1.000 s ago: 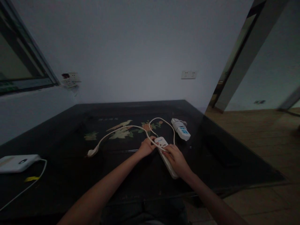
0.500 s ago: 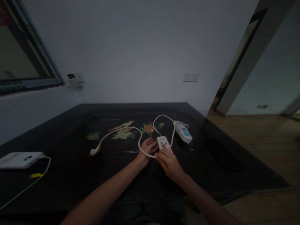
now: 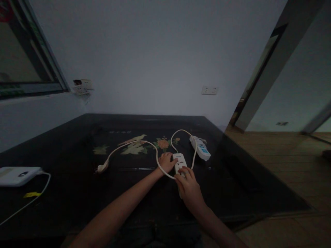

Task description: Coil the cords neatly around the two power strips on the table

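A white power strip [image 3: 180,161] lies on the dark table in front of me. My right hand [image 3: 190,184] is closed over its near part, and the cable passes by those fingertips. Against the strip's left side rests my left hand [image 3: 167,162], its thumb touching the strip's edge and the other fingers partly hidden. The white cable [image 3: 157,151] loops behind the strip and runs left to a plug [image 3: 102,167] lying on the table. A second white power strip [image 3: 203,151], with blue sockets and its cord wound round it, lies to the right.
A white device [image 3: 19,175] with a cable and a yellow tag lies at the table's left. The dark table [image 3: 77,137] has a painted bird and flowers. Wall sockets [image 3: 209,90] sit behind, and a dark flat object [image 3: 243,174] lies at the right.
The power strip and my right hand have shifted slightly nearer. My left thumb has moved onto the strip's edge. The view has turned a little.
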`<move>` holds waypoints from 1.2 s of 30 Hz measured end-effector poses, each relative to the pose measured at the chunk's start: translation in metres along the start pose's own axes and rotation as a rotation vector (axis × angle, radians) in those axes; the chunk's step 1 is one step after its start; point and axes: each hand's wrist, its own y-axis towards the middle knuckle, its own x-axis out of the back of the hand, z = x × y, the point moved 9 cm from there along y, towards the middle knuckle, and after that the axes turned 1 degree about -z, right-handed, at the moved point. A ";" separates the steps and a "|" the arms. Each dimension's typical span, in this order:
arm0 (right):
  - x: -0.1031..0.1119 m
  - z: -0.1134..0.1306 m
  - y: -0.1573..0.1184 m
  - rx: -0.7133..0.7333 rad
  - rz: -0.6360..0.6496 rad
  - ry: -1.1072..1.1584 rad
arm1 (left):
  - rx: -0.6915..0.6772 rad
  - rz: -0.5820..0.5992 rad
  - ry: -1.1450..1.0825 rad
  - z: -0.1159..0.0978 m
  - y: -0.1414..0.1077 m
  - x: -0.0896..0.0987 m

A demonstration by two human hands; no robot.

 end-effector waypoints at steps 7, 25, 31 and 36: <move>0.007 0.011 0.003 0.144 -0.094 0.090 | 0.015 0.082 -0.370 -0.006 -0.024 -0.003; -0.016 0.016 0.019 0.059 0.009 0.325 | 0.359 0.227 -1.416 -0.012 -0.099 -0.003; 0.000 0.029 0.012 0.034 0.212 0.355 | 0.311 0.072 -1.318 0.002 -0.087 0.021; 0.042 -0.018 0.052 -0.235 0.007 0.458 | 0.259 0.068 -1.245 0.001 -0.084 0.030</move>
